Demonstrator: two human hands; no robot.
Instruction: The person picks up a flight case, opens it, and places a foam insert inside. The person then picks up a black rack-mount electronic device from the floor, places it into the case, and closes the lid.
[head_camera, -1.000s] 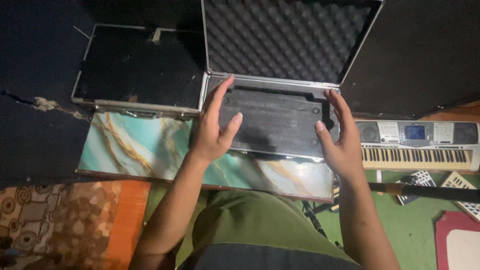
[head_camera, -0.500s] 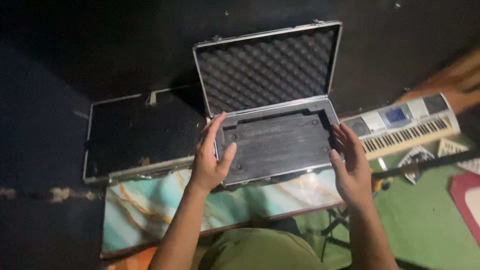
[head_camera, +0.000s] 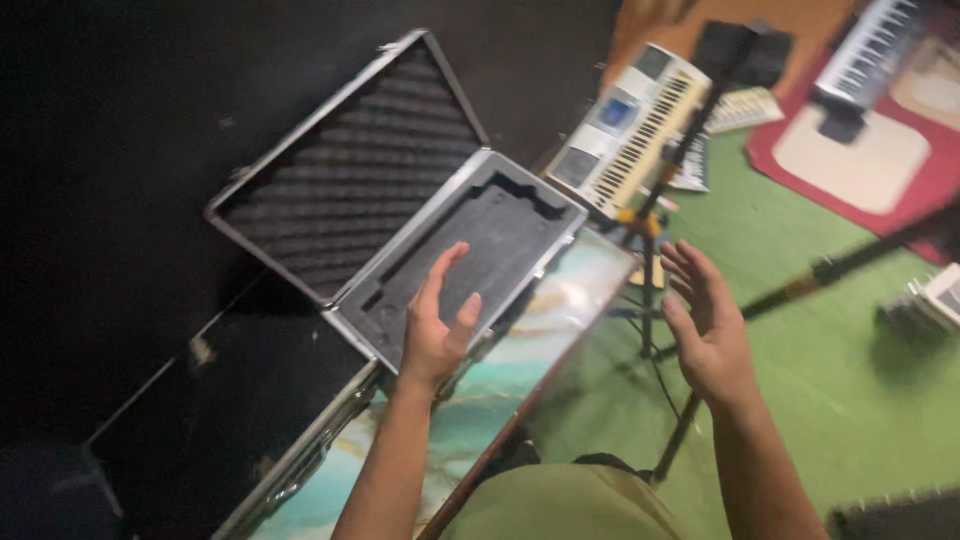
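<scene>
An open aluminium case (head_camera: 455, 255) with black foam lining rests on a teal marbled tabletop (head_camera: 520, 350); its lid stands up at the left, ridged foam inside. My left hand (head_camera: 437, 325) hovers over the case's near edge, fingers apart, holding nothing. My right hand (head_camera: 705, 325) is raised to the right of the case, above the green floor, palm turned inward and empty.
A second, flatter black case (head_camera: 215, 420) lies at the left of the tabletop. An electronic keyboard (head_camera: 625, 125) on a stand sits behind the table. Another keyboard (head_camera: 865, 50) lies on a red mat at far right. A black stand pole (head_camera: 830, 270) crosses the green carpet.
The view has swung and tilted to the right. Both hands have come away from the foam tray's sides; the right hand now hangs past the table's edge.
</scene>
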